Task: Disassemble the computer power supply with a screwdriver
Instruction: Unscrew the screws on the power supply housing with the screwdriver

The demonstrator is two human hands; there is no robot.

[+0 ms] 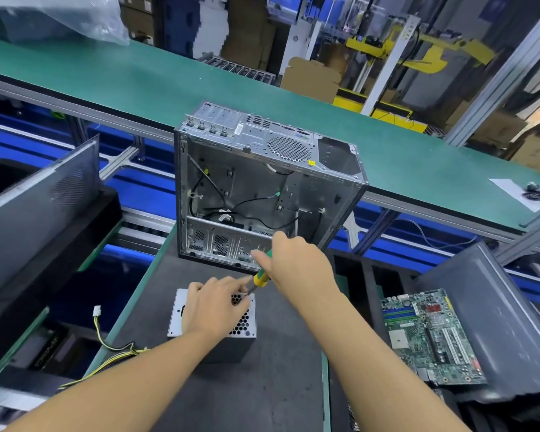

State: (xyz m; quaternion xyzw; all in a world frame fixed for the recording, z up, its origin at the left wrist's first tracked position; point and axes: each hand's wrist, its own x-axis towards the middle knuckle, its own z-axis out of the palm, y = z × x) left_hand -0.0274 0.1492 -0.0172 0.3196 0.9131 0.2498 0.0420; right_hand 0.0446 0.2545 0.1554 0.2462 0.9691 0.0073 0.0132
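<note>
My left hand point(214, 307) lies palm-down on the one power supply point(176, 319), which stands on the dark mat point(231, 385) right in front of me. Its fingers are lightly bent, with the tips at the tool's shaft; I cannot tell whether they pinch it. My right hand point(296, 263) is wrapped round the handle of the single yellow-and-green screwdriver point(260, 277), tip angled down to the unit's far top corner. Yellow and black cables point(113, 347) trail off to the left. On my right, a grey bin point(496, 322) holds one motherboard point(430, 335). Beyond my hands, one open computer case point(262, 194) holds loose black wires. Behind it runs a green conveyor belt point(169, 79).
</note>
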